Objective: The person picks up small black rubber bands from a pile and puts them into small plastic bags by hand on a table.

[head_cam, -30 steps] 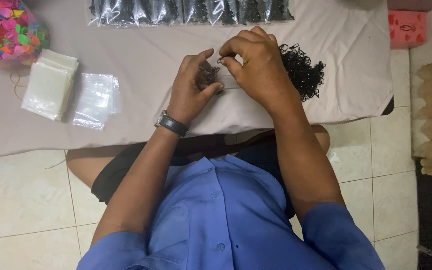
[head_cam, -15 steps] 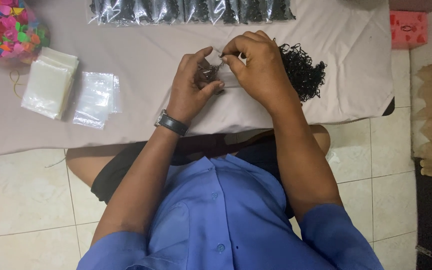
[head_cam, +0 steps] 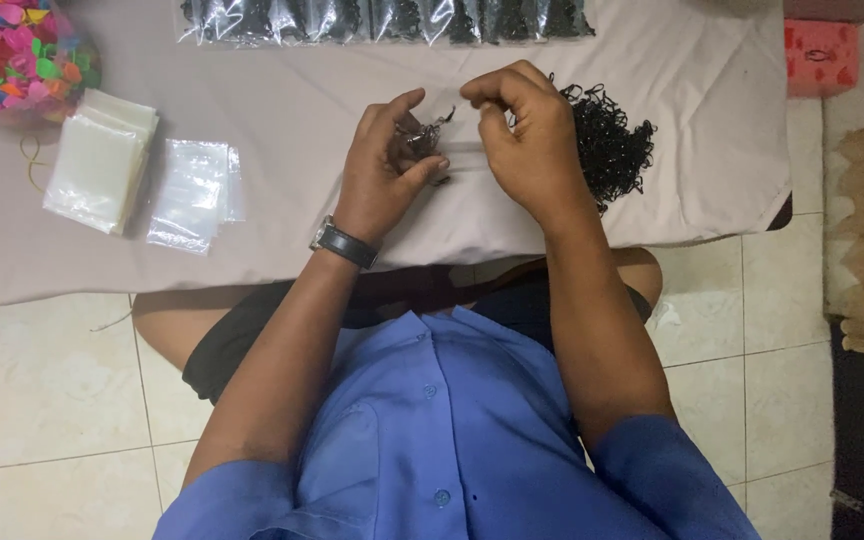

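Note:
My left hand [head_cam: 384, 165], with a dark wristwatch on its wrist, pinches a small clear plastic bag [head_cam: 422, 135] that holds a bunch of small black elastic bands. My right hand [head_cam: 527, 135] is just to the right of it, fingers curled and pinched together near the bag's mouth; whether it holds a band I cannot tell. Both hands hover over a table covered in a pale cloth [head_cam: 302, 130]. A loose heap of black elastic bands [head_cam: 612, 145] lies on the cloth, partly hidden behind my right hand.
A row of filled clear bags [head_cam: 382, 18] lies along the far edge. Two stacks of empty clear bags [head_cam: 102, 160] [head_cam: 192, 192] lie at the left. A bag of colourful small items [head_cam: 12, 50] sits at far left. A red box [head_cam: 820, 55] stands right.
My hands have drawn slightly apart; the right hand has lifted off the left, so the small bag with black bands now shows between them.

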